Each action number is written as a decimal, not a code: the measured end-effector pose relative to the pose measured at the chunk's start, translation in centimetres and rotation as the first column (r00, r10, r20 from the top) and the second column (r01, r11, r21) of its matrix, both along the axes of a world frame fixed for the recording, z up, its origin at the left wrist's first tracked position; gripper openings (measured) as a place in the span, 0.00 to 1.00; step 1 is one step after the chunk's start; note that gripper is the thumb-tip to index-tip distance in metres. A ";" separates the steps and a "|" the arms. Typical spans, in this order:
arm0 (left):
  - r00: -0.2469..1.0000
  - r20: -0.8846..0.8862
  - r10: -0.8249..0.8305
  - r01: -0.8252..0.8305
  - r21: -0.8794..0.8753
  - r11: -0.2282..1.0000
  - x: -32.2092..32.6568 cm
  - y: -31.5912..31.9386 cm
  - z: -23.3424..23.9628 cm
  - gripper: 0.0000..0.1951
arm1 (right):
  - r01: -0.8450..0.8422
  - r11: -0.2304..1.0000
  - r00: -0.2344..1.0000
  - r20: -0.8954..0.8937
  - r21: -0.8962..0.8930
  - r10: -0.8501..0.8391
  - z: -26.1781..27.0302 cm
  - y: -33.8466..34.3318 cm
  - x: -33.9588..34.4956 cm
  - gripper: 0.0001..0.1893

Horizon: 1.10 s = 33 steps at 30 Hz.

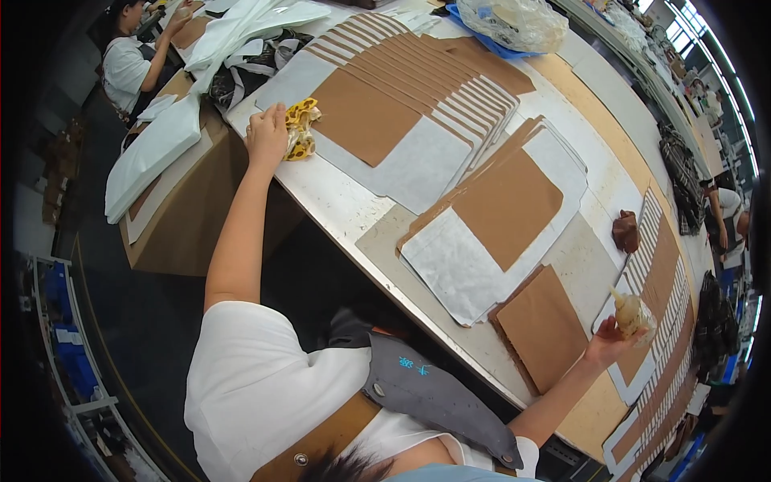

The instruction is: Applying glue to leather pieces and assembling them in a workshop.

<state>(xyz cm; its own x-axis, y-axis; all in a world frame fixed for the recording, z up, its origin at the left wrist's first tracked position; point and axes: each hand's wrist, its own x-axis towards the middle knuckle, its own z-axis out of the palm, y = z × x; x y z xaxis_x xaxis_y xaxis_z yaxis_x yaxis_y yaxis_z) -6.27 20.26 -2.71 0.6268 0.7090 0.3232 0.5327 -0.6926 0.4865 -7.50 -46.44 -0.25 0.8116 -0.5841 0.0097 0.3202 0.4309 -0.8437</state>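
Note:
My left hand (268, 135) grips a crumpled yellow cloth with dark spots (301, 129) at the table's near-left edge. Beside it lies a fanned row of white panels with brown rectangular pieces (367, 114) on them. My right hand (608, 344) is around a translucent squeeze bottle (633, 317) with a pointed nozzle, held above the table at the right. Between my hands sits a stack of similar white-and-brown panels (506, 208). A pile of plain brown sheets (544, 328) lies nearest my right forearm.
More overlapping panels (653, 355) cover the table's right side. A dark brown lump (626, 231) rests near them. At the far side, a blue tray (491, 42) holds a clear plastic bag (512, 24). White foam-like sheets (153, 159) lie left. Another person (129, 66) works at upper left.

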 end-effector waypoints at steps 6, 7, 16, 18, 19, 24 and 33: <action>0.938 0.312 -0.153 0.053 0.308 0.950 0.3 -2.6 1.9 0.20 | -0.051 0.960 0.986 -0.164 -0.275 0.006 1.2 0.1 -0.3 0.32; 0.904 0.349 -0.248 0.128 0.332 0.935 0.5 -3.5 2.5 0.19 | -0.031 0.953 0.985 -0.172 -0.302 -0.023 1.5 -0.1 -0.1 0.32; 0.736 0.286 -0.614 0.488 0.405 0.773 3.0 -13.2 4.5 0.15 | -0.099 0.970 0.992 -0.097 -0.224 0.079 2.4 3.0 3.2 0.36; 0.643 0.246 -0.725 0.640 0.348 0.686 3.4 -16.2 4.6 0.15 | -0.171 0.965 0.984 -0.076 -0.199 0.159 2.0 3.6 4.4 0.38; 0.543 0.215 -0.811 0.753 0.301 0.584 3.6 -17.8 4.6 0.15 | -0.233 0.951 0.972 -0.073 -0.202 0.222 1.9 3.8 5.4 0.39; 0.147 0.079 -0.986 0.975 0.157 0.158 3.7 -25.1 3.4 0.17 | -0.403 0.877 0.915 -0.095 -0.261 0.392 3.0 9.3 9.2 0.36; -0.150 0.076 -0.986 0.989 -0.006 -0.151 2.8 -27.8 1.6 0.18 | -0.356 0.817 0.934 -0.149 -0.454 0.324 3.0 15.2 15.0 0.28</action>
<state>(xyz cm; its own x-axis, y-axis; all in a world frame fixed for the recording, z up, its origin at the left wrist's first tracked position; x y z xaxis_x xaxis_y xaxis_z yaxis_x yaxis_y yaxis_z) -3.51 -7.50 -1.14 0.6127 -0.7005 0.3659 -0.7559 -0.3844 0.5299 7.48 -31.22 2.73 0.9658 -0.2093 0.1532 0.1677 0.0533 -0.9844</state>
